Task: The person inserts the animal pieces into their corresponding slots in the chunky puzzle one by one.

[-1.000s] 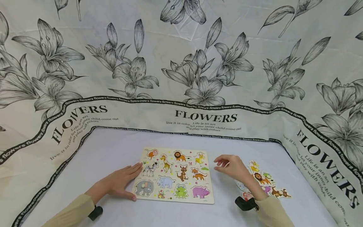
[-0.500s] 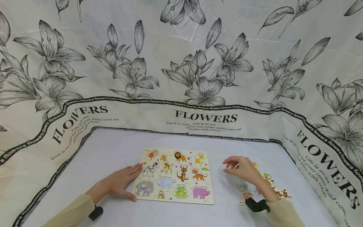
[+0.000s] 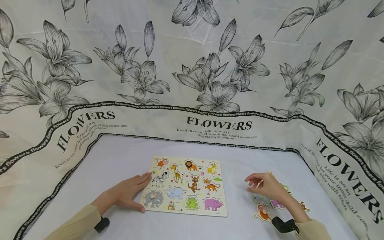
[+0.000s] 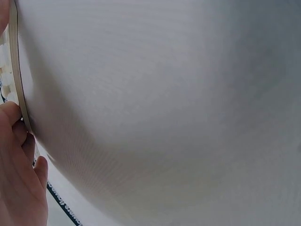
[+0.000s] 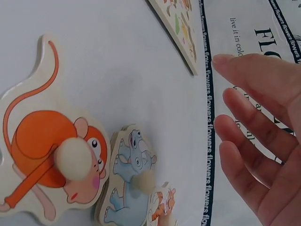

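**Left hand steadies the puzzle board, right hand hovers over the loose pieces**

Your left hand (image 3: 126,193) lies flat on the table (image 3: 120,156), fingers straight and apart, their tips against the left edge of the animal puzzle board (image 3: 184,185). The board sits mid-table, and only the head view shows its pictures. The left wrist view shows just the board's thin edge (image 4: 16,70) with your fingers (image 4: 19,155) pressed to it, the rest of that frame being white cloth.

Your right hand (image 3: 265,186) is raised above the loose pieces (image 3: 276,203) lying right of the board, well apart from it. Its fingers are relaxed and spread, gripping nothing. From the head view the hand hides much of the pile. The right wrist view fills that in: an orange monkey piece (image 5: 51,150) with a round knob, a blue rhino piece (image 5: 129,179) just beside it and overlapping its edge, and a small orange-striped piece partly under the rhino. Your open fingers (image 5: 254,146) stand clear of all three, with the board's corner (image 5: 181,33) beyond.
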`<state>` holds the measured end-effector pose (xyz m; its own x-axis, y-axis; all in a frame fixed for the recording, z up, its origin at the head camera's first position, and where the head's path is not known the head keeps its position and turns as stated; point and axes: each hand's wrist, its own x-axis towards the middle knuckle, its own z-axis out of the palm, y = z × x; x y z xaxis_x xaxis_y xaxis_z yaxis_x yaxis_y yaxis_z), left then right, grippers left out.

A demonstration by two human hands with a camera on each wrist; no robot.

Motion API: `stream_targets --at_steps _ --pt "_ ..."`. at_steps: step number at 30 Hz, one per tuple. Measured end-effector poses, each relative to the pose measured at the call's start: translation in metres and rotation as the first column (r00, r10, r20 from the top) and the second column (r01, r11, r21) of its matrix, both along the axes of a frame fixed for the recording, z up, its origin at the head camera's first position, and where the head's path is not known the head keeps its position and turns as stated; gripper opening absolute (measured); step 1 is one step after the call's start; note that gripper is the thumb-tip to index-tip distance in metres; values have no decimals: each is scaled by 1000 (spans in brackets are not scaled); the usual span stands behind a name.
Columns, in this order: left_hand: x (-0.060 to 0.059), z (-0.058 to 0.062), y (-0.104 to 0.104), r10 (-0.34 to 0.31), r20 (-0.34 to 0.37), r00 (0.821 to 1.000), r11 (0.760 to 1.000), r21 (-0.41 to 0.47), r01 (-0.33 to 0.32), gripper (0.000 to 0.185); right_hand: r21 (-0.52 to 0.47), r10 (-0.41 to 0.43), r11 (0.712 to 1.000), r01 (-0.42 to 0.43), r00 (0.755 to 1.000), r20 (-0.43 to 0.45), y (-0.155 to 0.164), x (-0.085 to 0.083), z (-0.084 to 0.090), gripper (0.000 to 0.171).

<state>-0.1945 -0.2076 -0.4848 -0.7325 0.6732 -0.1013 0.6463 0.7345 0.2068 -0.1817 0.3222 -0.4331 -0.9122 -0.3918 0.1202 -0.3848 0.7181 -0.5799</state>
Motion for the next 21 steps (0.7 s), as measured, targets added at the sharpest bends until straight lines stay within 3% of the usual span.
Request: stream_targets --at_steps 14,21 --pt "0 0 0 -4 -7 1000 1000 1 4 111 -25 61 998 -59 989 138 29 14 -6 26" --pt "-1 1 0 -9 -1 1000 1000 -7 9 112 -85 112 992 -93 960 255 45 19 -14 26"
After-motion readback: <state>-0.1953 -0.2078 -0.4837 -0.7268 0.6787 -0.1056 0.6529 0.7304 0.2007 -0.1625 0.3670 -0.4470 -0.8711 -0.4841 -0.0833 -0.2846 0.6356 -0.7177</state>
